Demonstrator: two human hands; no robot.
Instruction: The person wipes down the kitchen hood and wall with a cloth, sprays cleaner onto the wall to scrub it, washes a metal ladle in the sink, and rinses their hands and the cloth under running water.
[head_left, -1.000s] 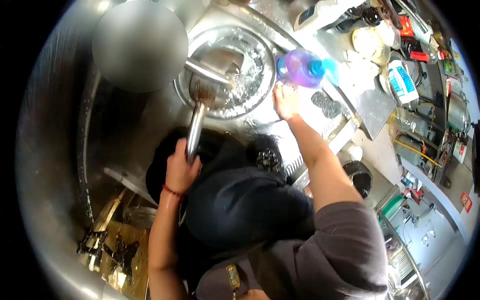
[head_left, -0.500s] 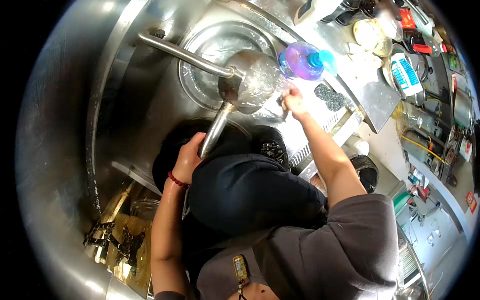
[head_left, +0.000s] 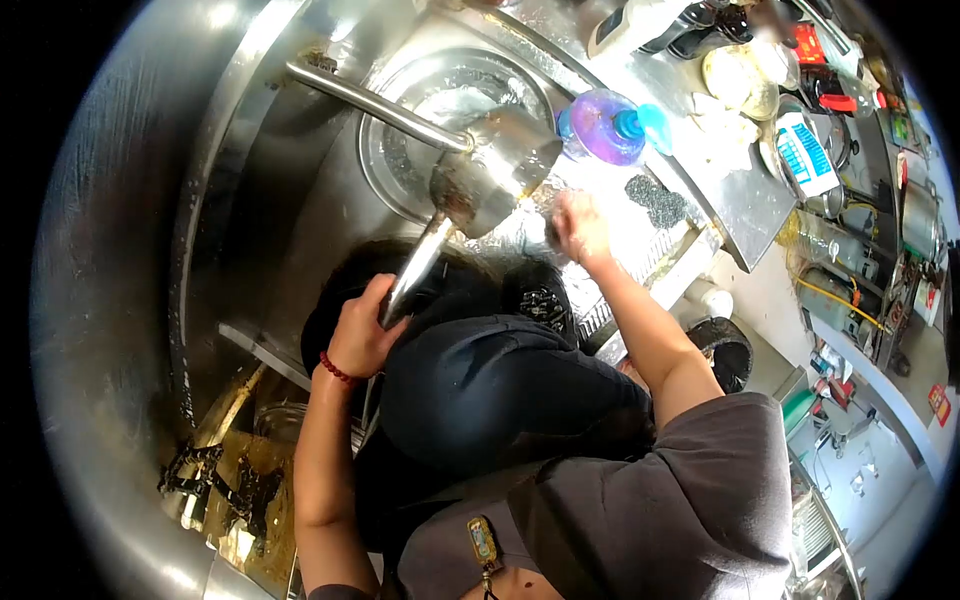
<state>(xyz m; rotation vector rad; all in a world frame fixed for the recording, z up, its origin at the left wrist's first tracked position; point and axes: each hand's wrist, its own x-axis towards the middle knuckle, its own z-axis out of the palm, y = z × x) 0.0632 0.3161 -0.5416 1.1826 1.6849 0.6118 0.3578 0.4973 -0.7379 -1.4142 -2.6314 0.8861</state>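
Observation:
My left hand (head_left: 358, 332), with a red bead bracelet at the wrist, is closed round the tubular handle of a shiny metal pan (head_left: 505, 165). The pan is tilted over the rim of a wide metal basin (head_left: 372, 165), beneath the end of a metal faucet pipe (head_left: 375, 108). Water glistens on and below the pan. My right hand (head_left: 582, 228) is curled, just apart from the pan on its lower right. A small dark thing shows at its fingers, too blurred to name. Beyond that hand stands a bottle of purple liquid (head_left: 603, 125) with a blue cap.
A dark mesh scrubbing pad (head_left: 656, 200) lies beside a slotted drain grate (head_left: 645, 262). Bottles, bags and containers crowd the metal counter (head_left: 735, 215) on the right. At lower left, dark grimy debris (head_left: 240, 485) sits near the metal wall.
My right hand has drawn back from the pan's side, down and slightly left. The pan has tilted and turned in my left hand, which has shifted slightly left and down.

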